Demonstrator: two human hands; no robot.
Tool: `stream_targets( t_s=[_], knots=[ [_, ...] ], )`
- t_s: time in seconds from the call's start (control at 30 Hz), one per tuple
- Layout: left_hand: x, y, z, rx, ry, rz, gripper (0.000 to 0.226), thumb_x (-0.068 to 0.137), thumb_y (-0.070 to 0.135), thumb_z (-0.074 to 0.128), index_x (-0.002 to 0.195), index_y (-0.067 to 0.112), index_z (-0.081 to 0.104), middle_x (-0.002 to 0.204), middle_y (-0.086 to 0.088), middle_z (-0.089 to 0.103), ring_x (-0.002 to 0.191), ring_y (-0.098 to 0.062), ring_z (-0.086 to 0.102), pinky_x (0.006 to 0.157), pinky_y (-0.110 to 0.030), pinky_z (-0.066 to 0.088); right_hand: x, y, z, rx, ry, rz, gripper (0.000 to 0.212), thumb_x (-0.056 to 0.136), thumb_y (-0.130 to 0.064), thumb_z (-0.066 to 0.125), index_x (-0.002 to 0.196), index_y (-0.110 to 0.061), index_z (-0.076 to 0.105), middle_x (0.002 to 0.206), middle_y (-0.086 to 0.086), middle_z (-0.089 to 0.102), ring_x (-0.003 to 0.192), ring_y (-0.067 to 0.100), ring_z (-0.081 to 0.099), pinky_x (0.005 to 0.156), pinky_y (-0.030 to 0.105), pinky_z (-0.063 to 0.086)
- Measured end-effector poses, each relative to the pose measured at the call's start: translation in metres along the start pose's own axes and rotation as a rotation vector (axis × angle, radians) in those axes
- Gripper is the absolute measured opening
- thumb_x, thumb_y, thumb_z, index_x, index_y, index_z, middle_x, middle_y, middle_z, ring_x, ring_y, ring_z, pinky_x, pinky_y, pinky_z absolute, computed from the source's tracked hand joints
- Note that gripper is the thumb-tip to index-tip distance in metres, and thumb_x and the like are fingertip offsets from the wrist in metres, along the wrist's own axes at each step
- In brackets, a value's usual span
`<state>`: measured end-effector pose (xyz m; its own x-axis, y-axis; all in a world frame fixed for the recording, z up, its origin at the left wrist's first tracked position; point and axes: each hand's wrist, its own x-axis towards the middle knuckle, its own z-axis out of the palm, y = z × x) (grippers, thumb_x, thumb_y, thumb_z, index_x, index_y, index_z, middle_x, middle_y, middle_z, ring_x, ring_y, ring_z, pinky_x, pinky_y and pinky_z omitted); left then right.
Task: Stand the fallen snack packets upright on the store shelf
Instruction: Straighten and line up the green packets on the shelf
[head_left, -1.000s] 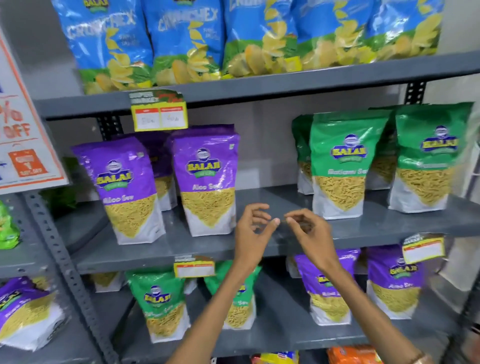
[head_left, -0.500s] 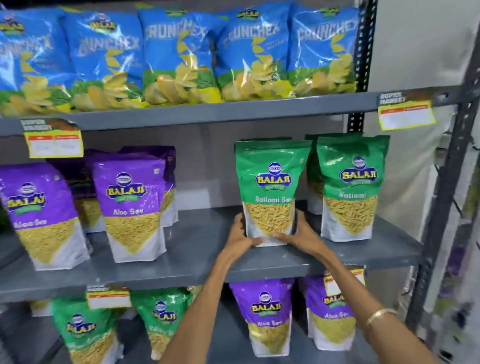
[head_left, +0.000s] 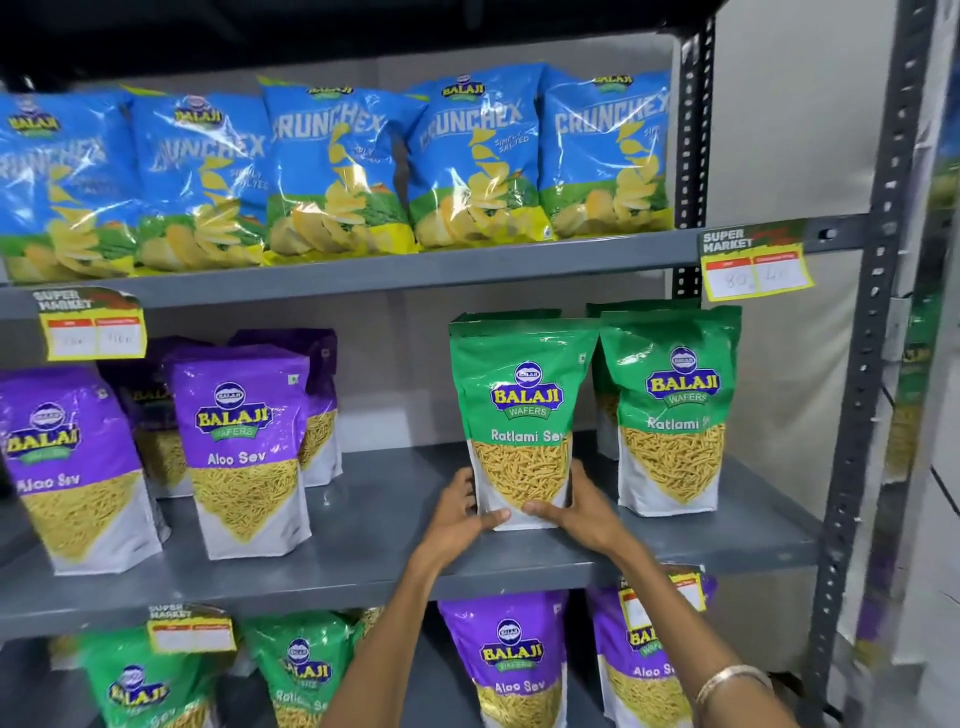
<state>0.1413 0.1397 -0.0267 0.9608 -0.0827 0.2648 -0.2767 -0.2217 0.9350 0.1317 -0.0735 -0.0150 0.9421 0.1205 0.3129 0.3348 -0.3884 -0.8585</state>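
A green Ratlami Sev packet (head_left: 522, 410) stands upright on the grey middle shelf (head_left: 363, 566). My left hand (head_left: 460, 519) clasps its lower left edge and my right hand (head_left: 579, 512) clasps its lower right edge, thumbs on the packet's white base. Right beside it stands a second green Ratlami Sev packet (head_left: 672, 410), with another partly hidden behind. On the left of the same shelf stand purple Aloo Sev packets (head_left: 241, 447), all upright.
Blue Crunchex chip bags (head_left: 337, 166) line the top shelf. Purple and green packets (head_left: 511, 665) fill the shelf below. Yellow price tags (head_left: 756, 270) hang off the shelf edges. A dark perforated upright post (head_left: 862, 415) bounds the rack on the right.
One second ago both hands were empty in front of the shelf. They have since closed on the green packet's base, and the view has shifted right and closer.
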Motion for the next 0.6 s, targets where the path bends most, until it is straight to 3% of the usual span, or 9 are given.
stream_targets(
  t_s=[0.17,0.37,0.5,0.57,0.6],
  knots=[
    [-0.008,0.004,0.002,0.004,-0.006,0.007,0.064,0.080,-0.003,0.082,0.130,0.015,0.047,0.130,-0.011,0.065,0.118,-0.027,0.065,0.097,-0.030,0.056,-0.005,-0.004,-0.003,-0.029,-0.021,-0.014,0.086,0.079,-0.030,0.087,0.145,-0.011,0.035,0.131,-0.003,0.056,0.122,0.017,0.054,0.096,0.026,0.039],
    [-0.012,0.005,0.002,0.029,0.008,-0.013,0.065,0.081,0.000,0.081,0.133,0.015,0.046,0.140,-0.016,0.062,0.126,-0.032,0.063,0.106,-0.041,0.053,-0.009,-0.009,-0.004,-0.053,-0.016,-0.041,0.089,0.078,-0.034,0.086,0.148,-0.015,0.035,0.144,0.003,0.056,0.121,0.012,0.051,0.097,0.023,0.037],
    [-0.016,0.014,-0.002,0.028,-0.032,-0.044,0.082,0.078,0.000,0.084,0.143,0.018,0.039,0.150,-0.015,0.055,0.138,-0.033,0.054,0.113,-0.047,0.048,-0.013,-0.009,-0.005,-0.052,-0.002,-0.072,0.112,0.075,-0.038,0.088,0.158,-0.015,0.016,0.149,-0.002,0.048,0.131,0.011,0.045,0.107,0.029,0.039],
    [-0.028,0.019,0.002,0.026,0.089,-0.009,0.104,0.074,0.007,0.090,0.156,0.015,0.027,0.160,-0.006,0.042,0.146,-0.023,0.042,0.120,-0.044,0.039,-0.025,-0.008,-0.008,-0.036,0.073,-0.067,0.107,0.079,-0.036,0.085,0.158,-0.013,0.017,0.148,-0.003,0.048,0.134,0.012,0.046,0.112,0.034,0.041],
    [-0.039,0.025,0.006,0.070,0.222,0.029,0.107,0.072,0.014,0.092,0.157,0.016,0.027,0.157,0.000,0.041,0.143,-0.016,0.041,0.119,-0.038,0.038,-0.035,-0.007,-0.010,-0.037,0.136,-0.098,0.092,0.084,-0.033,0.082,0.155,-0.014,0.027,0.147,-0.001,0.052,0.132,0.014,0.051,0.110,0.033,0.045]
  ],
)
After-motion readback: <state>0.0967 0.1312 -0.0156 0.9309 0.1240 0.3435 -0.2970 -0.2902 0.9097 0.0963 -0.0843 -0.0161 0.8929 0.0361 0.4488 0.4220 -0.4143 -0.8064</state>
